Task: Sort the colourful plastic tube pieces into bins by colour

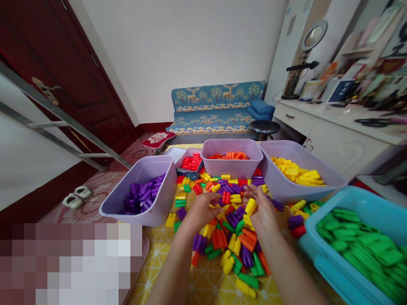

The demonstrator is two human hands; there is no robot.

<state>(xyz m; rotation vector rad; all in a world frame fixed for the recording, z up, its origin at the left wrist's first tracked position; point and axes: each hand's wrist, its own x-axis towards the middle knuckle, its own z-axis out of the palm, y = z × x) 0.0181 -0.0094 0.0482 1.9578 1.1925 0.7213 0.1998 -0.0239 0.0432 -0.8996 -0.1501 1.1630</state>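
Observation:
My right hand [263,211] holds a yellow plastic building piece [251,206] between thumb and fingers, just above the pile. Opposite it, my left hand [201,208] hovers over the pile with thumb and fingers curled but apart. A red building piece [226,197] lies near its fingertips; I see nothing in its grasp. Below and between both hands spreads a mixed heap of ribbed plastic pieces: orange ones [219,239], purple ones [246,256], green ones [248,280] and yellow ones. The forearms hide part of the heap.
Sorted by colour, pieces fill a lilac bin of purple [110,212], a small box of red [191,162], a lilac bin of orange [232,169], a lilac bin of yellow [276,190] and a turquoise bin of green [321,245]. A patterned yellow cloth [165,262] covers the table.

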